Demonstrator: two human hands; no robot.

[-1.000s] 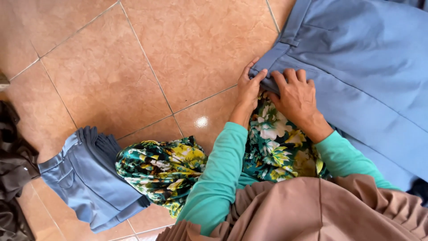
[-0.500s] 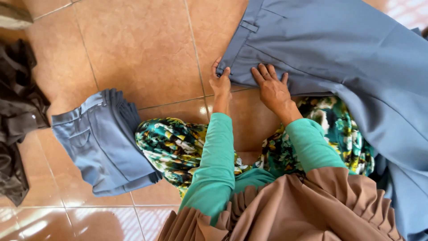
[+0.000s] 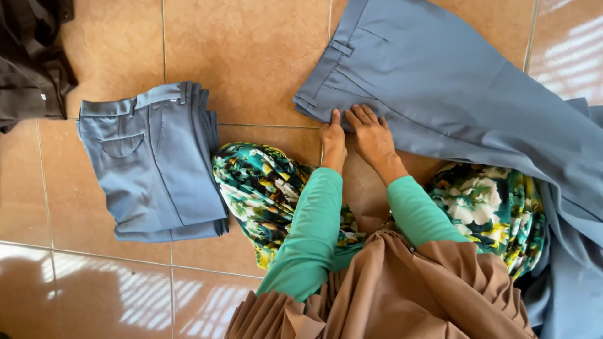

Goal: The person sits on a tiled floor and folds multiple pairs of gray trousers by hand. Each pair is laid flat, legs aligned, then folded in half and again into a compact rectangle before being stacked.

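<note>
Two hands press flat, fingers extended and grasping nothing, on the near edge of the blue trousers (image 3: 452, 88) spread across the tiled floor (image 3: 251, 56): the left hand (image 3: 333, 141) just beside the right hand (image 3: 372, 135), near the waistband. Folded blue trousers (image 3: 154, 163) lie well apart to the left (a dark garment (image 3: 28, 59) beyond them).

Glossy terracotta floor tiles (image 3: 251, 56) with pale grout lines fill the room; striped daylight gleams at the lower left and upper right.
</note>
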